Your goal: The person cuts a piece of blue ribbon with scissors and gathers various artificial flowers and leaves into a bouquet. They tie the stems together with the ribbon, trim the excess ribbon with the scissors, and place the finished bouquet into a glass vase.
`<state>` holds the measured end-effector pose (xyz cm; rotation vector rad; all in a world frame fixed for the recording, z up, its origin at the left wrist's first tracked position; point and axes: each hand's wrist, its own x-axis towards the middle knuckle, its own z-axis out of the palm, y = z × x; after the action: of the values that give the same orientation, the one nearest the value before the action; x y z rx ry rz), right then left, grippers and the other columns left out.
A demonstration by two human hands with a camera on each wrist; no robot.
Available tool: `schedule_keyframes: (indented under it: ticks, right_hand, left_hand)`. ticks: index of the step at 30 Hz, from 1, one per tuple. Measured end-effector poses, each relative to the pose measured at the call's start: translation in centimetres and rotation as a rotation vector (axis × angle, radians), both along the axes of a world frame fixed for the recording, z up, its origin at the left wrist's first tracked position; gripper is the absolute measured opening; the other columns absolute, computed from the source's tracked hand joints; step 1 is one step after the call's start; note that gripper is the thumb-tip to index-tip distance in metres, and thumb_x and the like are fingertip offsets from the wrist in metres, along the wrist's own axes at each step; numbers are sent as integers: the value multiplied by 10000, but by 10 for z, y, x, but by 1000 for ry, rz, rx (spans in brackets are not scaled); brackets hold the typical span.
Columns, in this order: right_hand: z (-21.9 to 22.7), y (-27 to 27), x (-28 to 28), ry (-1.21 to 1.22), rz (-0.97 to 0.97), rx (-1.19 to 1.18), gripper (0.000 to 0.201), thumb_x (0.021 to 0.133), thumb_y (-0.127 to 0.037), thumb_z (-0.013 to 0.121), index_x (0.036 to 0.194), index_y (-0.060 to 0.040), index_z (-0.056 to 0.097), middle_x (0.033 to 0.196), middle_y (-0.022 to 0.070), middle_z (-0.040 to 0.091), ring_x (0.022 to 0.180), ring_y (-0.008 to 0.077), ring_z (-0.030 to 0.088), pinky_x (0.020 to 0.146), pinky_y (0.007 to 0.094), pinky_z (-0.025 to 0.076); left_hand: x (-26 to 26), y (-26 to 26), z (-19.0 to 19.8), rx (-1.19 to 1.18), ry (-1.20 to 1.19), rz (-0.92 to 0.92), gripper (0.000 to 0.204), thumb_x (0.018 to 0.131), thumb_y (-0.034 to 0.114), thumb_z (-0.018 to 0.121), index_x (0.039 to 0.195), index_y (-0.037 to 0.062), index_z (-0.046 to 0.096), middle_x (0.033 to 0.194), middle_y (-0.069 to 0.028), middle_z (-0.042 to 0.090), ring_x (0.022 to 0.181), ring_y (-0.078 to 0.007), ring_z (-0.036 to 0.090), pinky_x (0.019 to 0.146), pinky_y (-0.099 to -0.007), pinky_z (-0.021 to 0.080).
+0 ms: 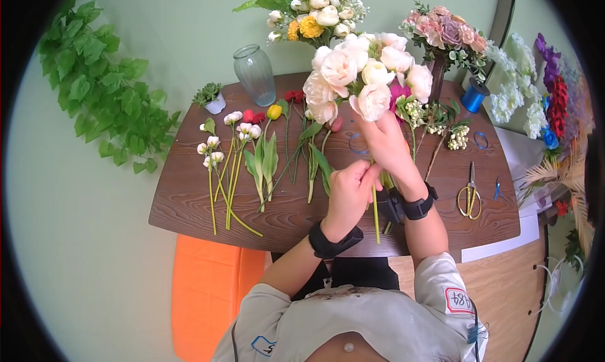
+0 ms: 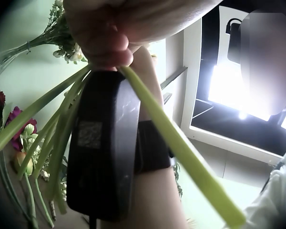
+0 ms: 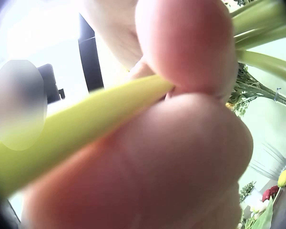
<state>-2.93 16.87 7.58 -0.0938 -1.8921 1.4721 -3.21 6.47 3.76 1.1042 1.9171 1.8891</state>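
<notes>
A bunch of pale pink and cream flowers (image 1: 372, 72) is held upright above the table. The right hand (image 1: 389, 149) grips its stems just below the blooms. Lower down, the left hand (image 1: 350, 195) pinches a green stem (image 1: 376, 217) that hangs below the fingers. In the left wrist view the left hand (image 2: 105, 38) is at the top, with one thick stem (image 2: 181, 148) pointing down right and several thinner stems (image 2: 43, 112) spreading left. The right wrist view shows fingertips (image 3: 190, 43) closed around a stem (image 3: 76, 119).
Loose flowers (image 1: 236, 166) lie on the wooden table (image 1: 179, 198) at the left. Behind them stand a glass vase (image 1: 254, 75) and a small potted plant (image 1: 211, 99). Gold-handled scissors (image 1: 469, 198), blue ribbon spool (image 1: 474, 96) and berry sprigs (image 1: 458, 137) are on the right.
</notes>
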Motion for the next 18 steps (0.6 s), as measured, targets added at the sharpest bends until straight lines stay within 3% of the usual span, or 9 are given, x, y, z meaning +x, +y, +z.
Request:
schedule_keyframes:
  ticks: [2,4,8,10,12,14,15,17,18]
  right_hand:
    - [0,0,1,-1,0,4,152,849,-174,457,830,-34,515,613,-68,412,524,9,326,428,176,241]
    - [0,-1,1,-4,33,-13,160,856,-177,447,831,-32,511,611,-67,406,515,11,320,425,178,237]
    - [-5,-5,-3,47,36,-20,166,866,-183,431,815,-41,498,593,-66,382,498,18,306,416,187,227]
    - [-7,-6,0,-96,154,-58,187,831,-97,400,954,11,490,838,65,531,756,119,481,660,267,402]
    - [-7,-11,0,-58,148,-50,184,832,-89,392,945,16,493,805,65,540,740,131,494,659,278,410]
    - [-2,-16,3,-63,255,-177,136,859,-149,432,823,-29,483,576,-25,400,491,52,349,424,214,286]
    - [-3,-16,1,-63,255,-176,136,859,-149,432,823,-29,483,576,-25,400,491,52,349,424,214,286]
    - [-5,-16,-2,127,-21,235,106,811,-77,453,864,6,493,626,27,503,553,124,460,497,266,386]
    - [-5,-15,-2,128,-19,236,106,811,-77,453,864,6,493,626,27,503,553,124,460,497,266,386]
  left_hand:
    - [-5,0,-1,59,-254,-162,142,816,66,498,720,-29,541,614,-55,571,460,-48,483,412,-173,380]
    - [-12,-7,3,46,-264,-227,103,806,47,507,767,-36,552,696,-75,590,515,-60,517,450,-169,415]
    - [-24,-14,2,-2,4,-65,93,785,11,517,829,-48,574,715,-87,603,606,-86,567,533,-191,460]
    - [-22,-13,2,-43,131,44,69,760,-10,524,793,-56,564,679,-91,604,592,-102,577,537,-211,465]
    - [-19,-10,-2,-25,169,80,61,750,-15,525,781,-57,557,653,-90,599,576,-107,577,531,-216,464]
    - [-18,-9,-4,-4,206,118,52,740,-20,527,769,-57,550,626,-90,594,559,-112,578,525,-221,463]
    - [-18,-8,-4,-19,260,147,40,734,-18,535,748,-53,548,593,-86,584,535,-113,572,516,-225,461]
    - [-19,-10,-3,-33,315,177,32,727,-17,542,728,-49,545,561,-82,573,512,-115,566,507,-228,459]
    - [-22,-13,-2,-69,333,175,81,698,24,582,740,-25,533,583,-91,563,511,-174,554,499,-260,443]
